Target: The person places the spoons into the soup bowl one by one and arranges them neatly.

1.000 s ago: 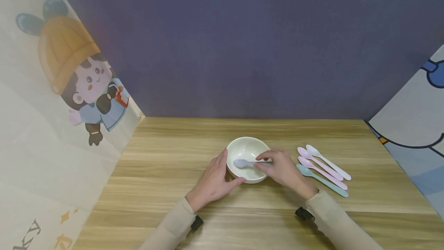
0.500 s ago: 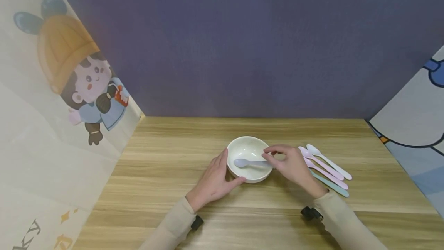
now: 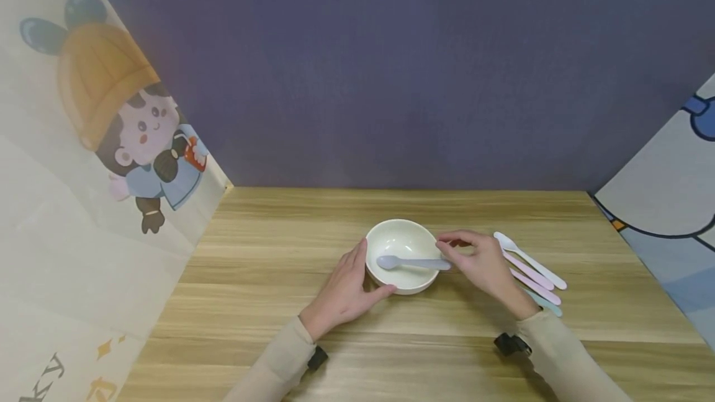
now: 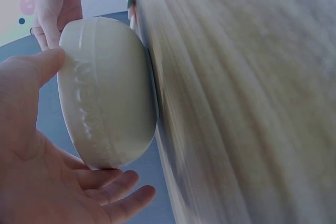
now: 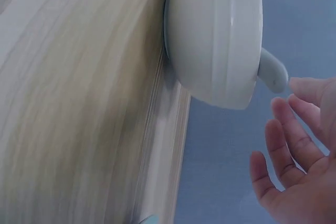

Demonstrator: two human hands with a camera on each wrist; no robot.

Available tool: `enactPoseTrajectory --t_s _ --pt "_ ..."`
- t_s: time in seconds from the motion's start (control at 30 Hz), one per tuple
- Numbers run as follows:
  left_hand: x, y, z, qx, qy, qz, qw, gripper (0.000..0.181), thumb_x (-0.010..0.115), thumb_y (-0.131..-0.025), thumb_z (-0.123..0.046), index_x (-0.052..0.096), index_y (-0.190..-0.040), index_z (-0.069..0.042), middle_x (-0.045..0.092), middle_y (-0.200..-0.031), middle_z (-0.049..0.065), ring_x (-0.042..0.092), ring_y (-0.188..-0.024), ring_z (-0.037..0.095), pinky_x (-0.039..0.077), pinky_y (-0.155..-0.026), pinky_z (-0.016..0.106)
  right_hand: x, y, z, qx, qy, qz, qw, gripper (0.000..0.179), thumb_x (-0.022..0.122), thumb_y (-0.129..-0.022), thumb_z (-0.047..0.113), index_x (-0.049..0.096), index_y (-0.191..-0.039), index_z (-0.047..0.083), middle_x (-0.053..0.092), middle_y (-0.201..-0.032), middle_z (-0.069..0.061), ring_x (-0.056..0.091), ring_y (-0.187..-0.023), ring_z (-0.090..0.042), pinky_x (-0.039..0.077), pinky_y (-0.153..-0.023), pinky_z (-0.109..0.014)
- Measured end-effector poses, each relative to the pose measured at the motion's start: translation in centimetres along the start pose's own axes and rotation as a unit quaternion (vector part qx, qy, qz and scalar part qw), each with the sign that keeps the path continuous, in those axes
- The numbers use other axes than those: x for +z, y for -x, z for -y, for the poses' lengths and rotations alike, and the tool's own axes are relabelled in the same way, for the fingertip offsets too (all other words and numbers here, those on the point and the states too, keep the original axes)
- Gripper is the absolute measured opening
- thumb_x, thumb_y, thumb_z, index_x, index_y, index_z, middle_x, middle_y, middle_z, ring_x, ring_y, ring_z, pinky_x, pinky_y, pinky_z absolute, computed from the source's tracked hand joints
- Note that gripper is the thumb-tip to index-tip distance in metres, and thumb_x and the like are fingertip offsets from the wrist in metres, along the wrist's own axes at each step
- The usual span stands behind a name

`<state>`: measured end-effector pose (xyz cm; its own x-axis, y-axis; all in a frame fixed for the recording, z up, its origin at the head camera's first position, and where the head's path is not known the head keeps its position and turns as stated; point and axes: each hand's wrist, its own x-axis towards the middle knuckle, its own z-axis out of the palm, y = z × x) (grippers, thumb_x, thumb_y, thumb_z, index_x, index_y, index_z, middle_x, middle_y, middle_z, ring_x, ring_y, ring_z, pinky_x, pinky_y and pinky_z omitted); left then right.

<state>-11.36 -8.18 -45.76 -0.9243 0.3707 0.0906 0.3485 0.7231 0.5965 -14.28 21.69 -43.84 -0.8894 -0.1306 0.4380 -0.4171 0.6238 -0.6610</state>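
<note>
A cream-white bowl (image 3: 416,288) stands on the wooden table. In it lies a pale lavender spoon (image 3: 416,263), bowl end inside and handle end resting over the right rim. My left hand (image 3: 342,296) holds the bowl at its left side, thumb on the near rim and fingers along the far side. Just right of the rim, my right hand (image 3: 485,267) has its fingers loosely spread and holds nothing. In the right wrist view its thumb comes close to the tip of the spoon's handle (image 5: 272,71); whether they touch I cannot tell.
Right of the bowl, partly behind my right hand, lie a white spoon (image 3: 533,262), two pink spoons (image 3: 536,288) and a teal spoon (image 3: 546,304). A dark blue panel (image 3: 413,79) rises behind the table. Printed panels (image 3: 184,222) flank both sides.
My right hand has let go of the lavender spoon and drawn back to the right, past the rim. The spoon stays in the bowl. My left hand has not visibly moved.
</note>
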Motion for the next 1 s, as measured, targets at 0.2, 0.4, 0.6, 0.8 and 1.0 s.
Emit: enactPoseTrajectory --t_s 0.2,0.4,0.6,0.8,1.0 --pt "-0.1 0.0 -0.1 -0.004 0.001 0.002 1.0 0.115 0.07 -0.095 -0.067 0.017 -0.168 0.004 0.03 -0.173 0.024 0.037 -0.157 0.039 0.036 -0.129 0.052 -0.4 0.2 -0.6 0.006 0.006 -0.014 0.9999 0.013 0.084 -0.093 0.011 0.085 -0.105 0.009 0.083 -0.097 -0.006 0.072 -0.086 -0.006 0.056 -0.071 -0.007" --pt "0.1 0.0 0.0 -0.004 -0.005 -0.002 1.0 0.115 0.07 -0.095 -0.066 0.017 -0.168 0.004 0.031 -0.173 0.024 0.038 -0.157 0.039 0.036 -0.129 0.051 -0.6 0.5 -1.1 0.002 0.019 -0.024 0.9995 0.012 0.085 -0.092 0.011 0.085 -0.104 0.012 0.083 -0.096 -0.004 0.069 -0.085 0.005 0.061 -0.073 -0.017" --pt "0.1 0.1 0.0 -0.004 -0.002 -0.003 1.0 0.115 0.07 -0.094 -0.067 0.017 -0.168 0.004 0.03 -0.173 0.024 0.038 -0.157 0.039 0.036 -0.129 0.051 -1.1 0.8 -1.6 -0.001 0.025 -0.035 0.9991 0.012 0.085 -0.091 0.011 0.085 -0.103 0.012 0.083 -0.093 -0.003 0.066 -0.082 0.008 0.056 -0.071 -0.015" --pt "0.1 0.0 0.0 -0.002 -0.001 -0.003 1.0 0.115 0.069 -0.095 -0.067 0.017 -0.168 0.004 0.03 -0.172 0.025 0.039 -0.156 0.04 0.037 -0.128 0.052 -1.7 1.0 -2.1 0.008 0.024 -0.04 0.9989 0.013 0.085 -0.091 0.011 0.085 -0.104 0.008 0.083 -0.094 -0.005 0.064 -0.082 0.011 0.051 -0.073 -0.009" --pt "0.1 0.0 0.1 -0.001 -0.001 -0.004 1.0 0.115 0.069 -0.094 -0.068 0.017 -0.168 0.003 0.03 -0.173 0.025 0.038 -0.156 0.04 0.038 -0.128 0.052 -2.1 1.2 -2.2 0.012 0.025 -0.042 0.9987 0.014 0.085 -0.091 0.011 0.085 -0.104 0.008 0.083 -0.094 -0.006 0.064 -0.082 0.012 0.054 -0.074 -0.009"
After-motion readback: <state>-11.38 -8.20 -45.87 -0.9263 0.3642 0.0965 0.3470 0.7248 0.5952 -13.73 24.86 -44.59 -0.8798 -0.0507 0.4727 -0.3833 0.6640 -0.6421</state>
